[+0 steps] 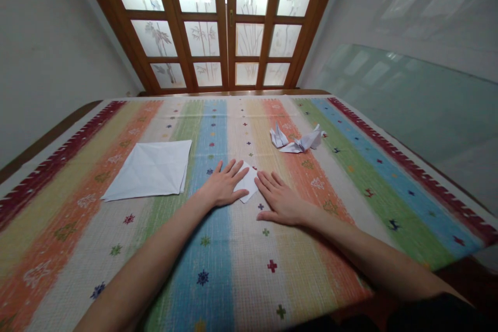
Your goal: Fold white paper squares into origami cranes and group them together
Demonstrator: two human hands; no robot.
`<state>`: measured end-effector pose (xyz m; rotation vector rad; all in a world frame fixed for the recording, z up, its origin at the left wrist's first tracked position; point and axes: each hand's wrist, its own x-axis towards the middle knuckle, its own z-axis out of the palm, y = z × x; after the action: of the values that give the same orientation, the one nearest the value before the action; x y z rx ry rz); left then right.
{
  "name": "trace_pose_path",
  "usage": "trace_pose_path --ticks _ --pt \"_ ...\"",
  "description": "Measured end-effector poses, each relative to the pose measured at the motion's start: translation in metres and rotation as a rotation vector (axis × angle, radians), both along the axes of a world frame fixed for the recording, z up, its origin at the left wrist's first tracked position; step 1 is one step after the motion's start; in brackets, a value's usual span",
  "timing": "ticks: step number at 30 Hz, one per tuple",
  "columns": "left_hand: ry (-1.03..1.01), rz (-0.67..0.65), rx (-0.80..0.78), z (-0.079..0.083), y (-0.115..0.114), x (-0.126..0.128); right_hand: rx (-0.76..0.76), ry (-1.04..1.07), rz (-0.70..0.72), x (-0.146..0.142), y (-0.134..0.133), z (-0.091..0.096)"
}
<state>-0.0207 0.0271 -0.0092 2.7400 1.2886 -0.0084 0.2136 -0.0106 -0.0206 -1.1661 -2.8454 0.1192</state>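
A small folded piece of white paper (246, 187) lies flat on the striped tablecloth between my hands. On its left side rests my left hand (225, 185), palm down, fingers spread, with fingertips and thumb on the paper. My right hand (280, 199) lies flat at the paper's right edge, its fingertips touching or very near it and its thumb out to the side. Neither hand grips anything. Parts of the paper are hidden under the left fingers.
Several larger white paper sheets (151, 171) lie stacked at the left. Folded paper cranes (305, 141) sit at the back right. The striped cloth (210, 285) covers the table. A wooden door with glass panes (229, 36) stands behind, with walls on both sides.
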Motion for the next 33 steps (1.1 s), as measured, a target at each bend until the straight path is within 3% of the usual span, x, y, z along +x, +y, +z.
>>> trace_pose_path --ticks 7,13,18,26,33 --pt "-0.015 -0.022 0.004 0.001 0.019 -0.003 0.124 -0.027 -0.094 -0.007 -0.030 0.012" --pt "-0.112 0.034 0.062 -0.002 0.018 0.001 0.178 0.022 -0.162 -0.030 -0.037 0.024" --pt "-0.205 0.100 0.058 0.000 0.016 -0.006 0.218 0.098 -0.133 -0.040 -0.026 0.024" --pt "-0.287 -0.027 0.031 -0.001 0.010 -0.019 0.159 0.234 -0.161 -0.011 0.007 0.017" --pt "-0.393 0.039 0.026 -0.002 0.009 -0.015 0.138 0.656 -0.325 -0.001 0.023 0.003"
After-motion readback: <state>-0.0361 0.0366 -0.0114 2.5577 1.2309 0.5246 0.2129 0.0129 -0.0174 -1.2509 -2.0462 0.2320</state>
